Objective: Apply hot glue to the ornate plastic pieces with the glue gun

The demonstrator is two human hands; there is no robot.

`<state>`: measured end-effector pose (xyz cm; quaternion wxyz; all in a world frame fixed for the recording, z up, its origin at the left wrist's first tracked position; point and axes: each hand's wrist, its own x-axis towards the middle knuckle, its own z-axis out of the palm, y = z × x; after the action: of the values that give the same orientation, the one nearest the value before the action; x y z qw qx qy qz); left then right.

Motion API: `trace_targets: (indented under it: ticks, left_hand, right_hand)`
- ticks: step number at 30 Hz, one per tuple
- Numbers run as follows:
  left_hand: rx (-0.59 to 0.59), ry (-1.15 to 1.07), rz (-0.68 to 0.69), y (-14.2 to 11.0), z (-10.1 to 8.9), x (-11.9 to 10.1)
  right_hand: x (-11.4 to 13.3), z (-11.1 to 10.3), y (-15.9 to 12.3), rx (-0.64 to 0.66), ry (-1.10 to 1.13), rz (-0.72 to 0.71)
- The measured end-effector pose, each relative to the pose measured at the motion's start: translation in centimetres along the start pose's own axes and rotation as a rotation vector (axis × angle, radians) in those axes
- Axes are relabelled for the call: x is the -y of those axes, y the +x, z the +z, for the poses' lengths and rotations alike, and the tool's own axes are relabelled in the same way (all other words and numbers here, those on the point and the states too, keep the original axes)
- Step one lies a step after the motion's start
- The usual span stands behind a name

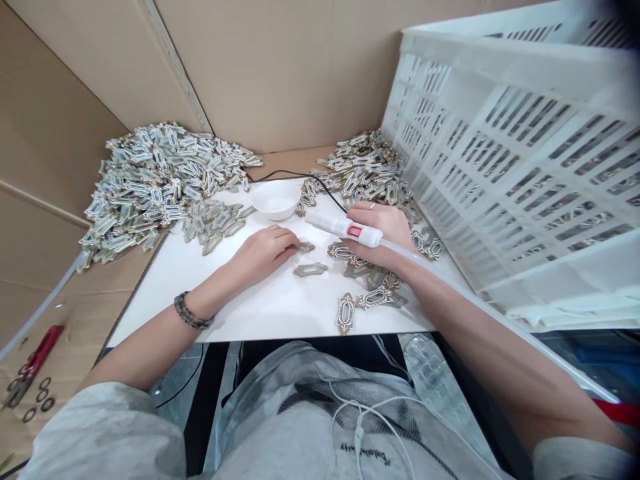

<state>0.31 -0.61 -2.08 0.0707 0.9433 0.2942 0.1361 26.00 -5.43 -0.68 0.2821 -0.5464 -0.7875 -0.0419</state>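
At the middle of the white board, my left hand [270,248] has its fingers and thumb pinched together at the end of a small ornate frame-shaped plate [306,247]. Another grey plate [310,269] lies flat just nearer to me. My right hand [387,223] is closed around a white pen-shaped tool [345,229] with a red-edged window; its blunt end points left and a pale tube runs from it along my forearm. Some of the right fingers are hidden behind the tool. Beside and below that hand lie several loose plates [375,297], some with white scroll patterns.
A large heap of plates [150,180] fills the back left, with a smaller heap [370,163] at back right. Between them stands a white bowl [277,201], and a black cable [287,173] passes behind it. A slotted white crate [520,147] leans along the right. Cardboard walls enclose the back.
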Motion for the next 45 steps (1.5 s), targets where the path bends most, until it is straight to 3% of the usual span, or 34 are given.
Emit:
trace_targets:
  ticks: [14, 17, 23, 26, 34, 45]
  left_hand:
    - [-0.102, -0.209, -0.105, -0.3, 0.4, -0.5]
    - [-0.171, -0.371, -0.218, -0.1, -0.2, -0.9]
    - [-0.237, -0.973, -0.606, 0.2, -0.8, -0.9]
    - [-0.252, -1.134, -0.709, 0.2, -0.8, -0.7]
    - [-0.247, -1.323, -0.725, 0.4, -0.9, -0.9]
    - [-0.193, -1.388, -0.74, 0.2, -1.0, -0.8]
  right_hand:
    - [0.0, 0.2, 0.0, -0.018, 0.001, -0.005]
    - [0.0, 0.1, -0.1, -0.011, -0.003, -0.008]
    - [0.1, 0.1, 0.0, -0.039, 0.012, -0.004]
    - [0.1, 0.1, 0.0, -0.059, 0.026, 0.0]
    - [0.1, 0.2, 0.0, -0.063, 0.029, 0.0]
    - [0.1, 0.0, 0.1, -0.05, 0.018, 0.0]
